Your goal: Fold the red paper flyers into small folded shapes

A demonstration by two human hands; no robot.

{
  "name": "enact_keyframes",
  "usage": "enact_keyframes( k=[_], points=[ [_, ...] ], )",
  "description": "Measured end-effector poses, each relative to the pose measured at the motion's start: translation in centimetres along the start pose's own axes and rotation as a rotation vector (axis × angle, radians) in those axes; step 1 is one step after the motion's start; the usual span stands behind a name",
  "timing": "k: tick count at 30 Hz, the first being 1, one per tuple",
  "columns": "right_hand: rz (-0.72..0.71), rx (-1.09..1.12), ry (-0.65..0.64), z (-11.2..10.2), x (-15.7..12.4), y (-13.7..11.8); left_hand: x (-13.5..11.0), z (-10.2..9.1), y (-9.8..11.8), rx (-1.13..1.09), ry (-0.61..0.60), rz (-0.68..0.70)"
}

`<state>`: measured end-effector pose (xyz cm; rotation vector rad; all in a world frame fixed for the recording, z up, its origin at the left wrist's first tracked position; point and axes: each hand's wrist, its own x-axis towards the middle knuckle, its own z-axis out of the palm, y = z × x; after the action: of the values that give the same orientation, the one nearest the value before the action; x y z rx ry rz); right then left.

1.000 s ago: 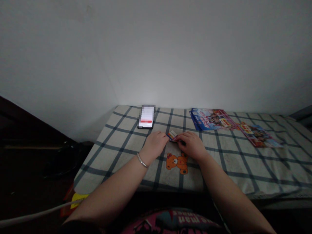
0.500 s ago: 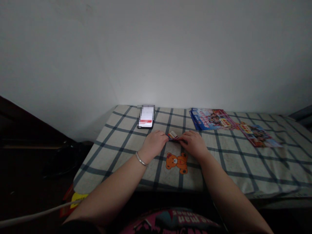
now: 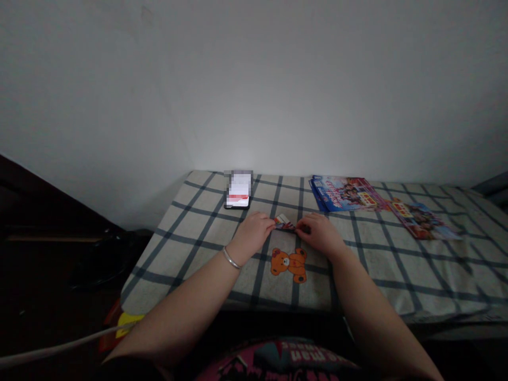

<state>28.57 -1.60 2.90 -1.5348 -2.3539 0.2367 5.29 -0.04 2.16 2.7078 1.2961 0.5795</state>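
Pinching a small printed paper point(image 3: 283, 220) just below the middle of the frame. Got its left end nipped in the fingertips of the left hand point(image 3: 252, 233), and its right end between thumb and fingers of the right hand point(image 3: 318, 233), so pretty much closed on both ends. Can't make out the exact finger placement, too small and dim. Looks folded, with white, orange and dark red bits showing; can't read any of the print.

Wearing a silver bangle point(image 3: 232, 258) on the left wrist, lower center-left. Just below the paper, between the arms, can see an orange teddy bear point(image 3: 289, 265) printed sideways on the checked tablecloth point(image 3: 190, 264), off-white with dark bluish lines.

Further out, got a phone point(image 3: 239, 189) lying with screen lit, a bit left of center, partly pixelated. Over to the right of center, got a stack of leaflets point(image 3: 345, 193), blue and pink, near the wall point(image 3: 254, 90), plus a single leaflet point(image 3: 424, 221) lying just beside, nearer the right edge. Down in the lower left, can spot a pale cable point(image 3: 67, 345) running in front of something yellow point(image 3: 127, 323). At the bottom center, wearing a pink-printed shirt point(image 3: 286, 361).
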Motion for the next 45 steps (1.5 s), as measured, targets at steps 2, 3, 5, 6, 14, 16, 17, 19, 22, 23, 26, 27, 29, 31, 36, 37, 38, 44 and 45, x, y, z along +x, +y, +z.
enact_keyframes(
  k=[2,3,5,6,14,16,17,19,22,23,26,27,29,31,36,37,38,44,45],
  points=[
    [0.032,0.038,-0.005,0.1,0.1,0.1,0.0,0.1,0.0,-0.003,0.002,-0.003],
    [0.047,0.058,-0.011,0.1,0.1,0.1,0.0,0.2,-0.1,-0.004,0.005,-0.002],
    [0.061,0.082,-0.028,0.0,0.1,0.4,0.0,0.2,-0.1,-0.003,0.006,0.003],
    [0.058,0.083,-0.034,-0.1,0.0,0.6,0.0,0.2,-0.1,-0.002,0.008,0.007],
    [-0.086,0.236,0.116,0.0,-0.2,0.7,-0.1,-0.3,0.6,-0.018,-0.016,0.018],
    [-0.13,0.236,0.1,0.5,0.0,0.0,-0.1,-0.1,1.0,-0.024,-0.017,0.041],
    [-0.132,0.207,0.09,0.7,0.1,-0.3,0.0,0.0,1.2,-0.03,-0.018,0.073],
    [-0.129,0.146,0.076,1.0,0.2,-0.8,0.0,0.2,1.6,-0.027,-0.016,0.106],
    [-0.112,0.081,0.061,1.0,0.4,-1.1,0.0,0.3,1.6,0.002,-0.018,0.067],
    [-0.106,0.067,0.054,0.9,0.4,-1.1,0.0,0.2,1.4,0.016,-0.021,0.043],
    [-0.087,0.038,0.038,0.7,0.5,-1.1,-0.1,-0.3,0.8,0.062,-0.034,0.003],
    [-0.082,0.036,0.037,0.6,0.5,-1.1,-0.1,-0.5,0.5,0.073,-0.043,0.003],
    [-0.071,0.053,0.047,0.7,0.4,-1.2,-0.1,-0.8,0.2,0.076,-0.058,0.002],
    [-0.058,0.104,0.075,0.9,0.4,-1.2,-0.1,-1.1,0.0,0.068,-0.071,0.012],
    [-0.018,0.204,0.12,1.4,0.4,-0.8,-0.1,-1.1,0.2,0.044,-0.06,0.03],
    [-0.014,0.207,0.124,1.5,0.4,-0.8,-0.1,-1.0,0.2,0.039,-0.053,0.033],
    [-0.012,0.208,0.126,1.5,0.4,-0.8,-0.1,-0.9,0.3,0.032,-0.049,0.037],
    [-0.012,0.205,0.124,1.7,0.4,-1.1,-0.3,-0.5,0.9,0.045,-0.016,-0.064],
    [-0.014,0.209,0.123,1.7,0.5,-1.2,-0.4,-0.5,0.9,0.052,-0.011,-0.094]
  ],
)
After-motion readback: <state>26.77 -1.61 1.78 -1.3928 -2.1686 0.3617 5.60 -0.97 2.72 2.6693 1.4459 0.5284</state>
